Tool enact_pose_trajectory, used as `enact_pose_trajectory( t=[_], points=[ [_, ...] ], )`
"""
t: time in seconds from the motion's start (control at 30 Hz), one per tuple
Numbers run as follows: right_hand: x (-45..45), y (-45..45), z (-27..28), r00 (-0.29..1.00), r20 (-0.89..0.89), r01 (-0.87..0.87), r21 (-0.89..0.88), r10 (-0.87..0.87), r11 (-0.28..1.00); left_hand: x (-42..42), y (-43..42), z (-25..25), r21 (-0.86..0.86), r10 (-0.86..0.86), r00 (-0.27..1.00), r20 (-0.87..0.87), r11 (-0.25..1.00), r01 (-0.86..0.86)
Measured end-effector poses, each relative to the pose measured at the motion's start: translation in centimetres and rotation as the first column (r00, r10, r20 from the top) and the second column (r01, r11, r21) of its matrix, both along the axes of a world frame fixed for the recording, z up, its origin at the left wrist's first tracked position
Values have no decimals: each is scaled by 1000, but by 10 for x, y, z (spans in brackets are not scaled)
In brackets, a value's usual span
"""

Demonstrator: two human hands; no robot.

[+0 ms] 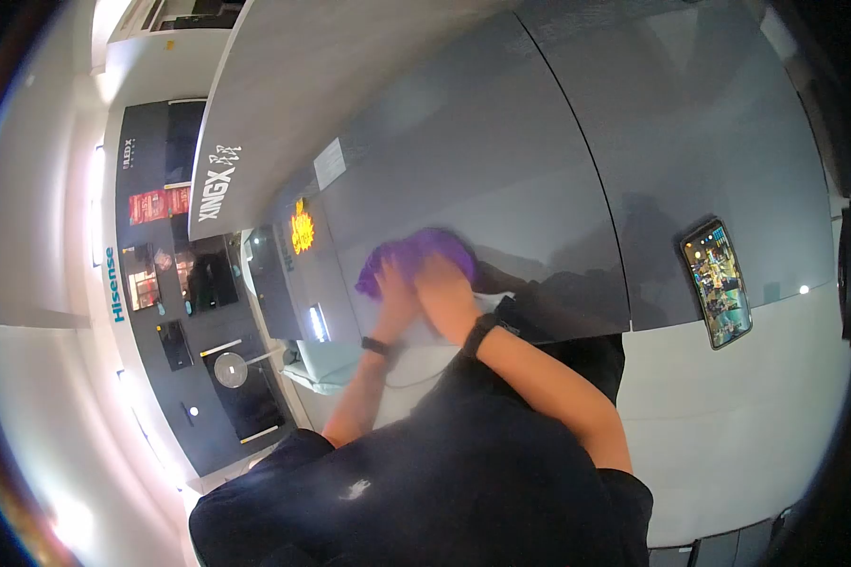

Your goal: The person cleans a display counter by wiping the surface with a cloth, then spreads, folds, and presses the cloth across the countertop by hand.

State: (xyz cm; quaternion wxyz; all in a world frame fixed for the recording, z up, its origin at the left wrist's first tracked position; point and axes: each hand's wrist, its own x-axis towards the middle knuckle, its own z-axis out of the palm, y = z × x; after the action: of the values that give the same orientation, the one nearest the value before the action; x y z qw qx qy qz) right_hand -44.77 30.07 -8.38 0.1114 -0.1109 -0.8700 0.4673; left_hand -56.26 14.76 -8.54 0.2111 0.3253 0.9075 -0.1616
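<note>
A bunched purple cloth [459, 248] lies on a glossy grey surface [463, 161] in front of me. My left hand [394, 300] rests on the cloth's left part, its fingers over the fabric. Right beside it, my right hand [442, 291] is on the cloth's right part, fingers bent and largely hidden in it. Both hands are somewhat blurred. A dark band circles each wrist.
A phone [716, 282] with a lit screen sits at the right, partly past the surface's near edge. A dark seam [591, 151] crosses the surface. A yellow sticker [302, 227] and a white label [330, 164] are at left. A pale bluish item [321, 369] lies below.
</note>
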Motion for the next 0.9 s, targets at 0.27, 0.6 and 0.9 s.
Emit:
enact_pose_trajectory(
  t=[0.27,0.6,0.9],
  points=[
    [-4,2,-3,1000,-16,14,72,-13,997,10,0,3,2,-81,996,-26,997,81],
    [13,4,-9,983,-151,115,76,-103,990,0,-25,-28,140,-78,995,-57,986,85],
    [-9,13,-10,999,-14,-29,13,30,999,-3,21,8,12,-117,993,-12,993,117]
  ],
)
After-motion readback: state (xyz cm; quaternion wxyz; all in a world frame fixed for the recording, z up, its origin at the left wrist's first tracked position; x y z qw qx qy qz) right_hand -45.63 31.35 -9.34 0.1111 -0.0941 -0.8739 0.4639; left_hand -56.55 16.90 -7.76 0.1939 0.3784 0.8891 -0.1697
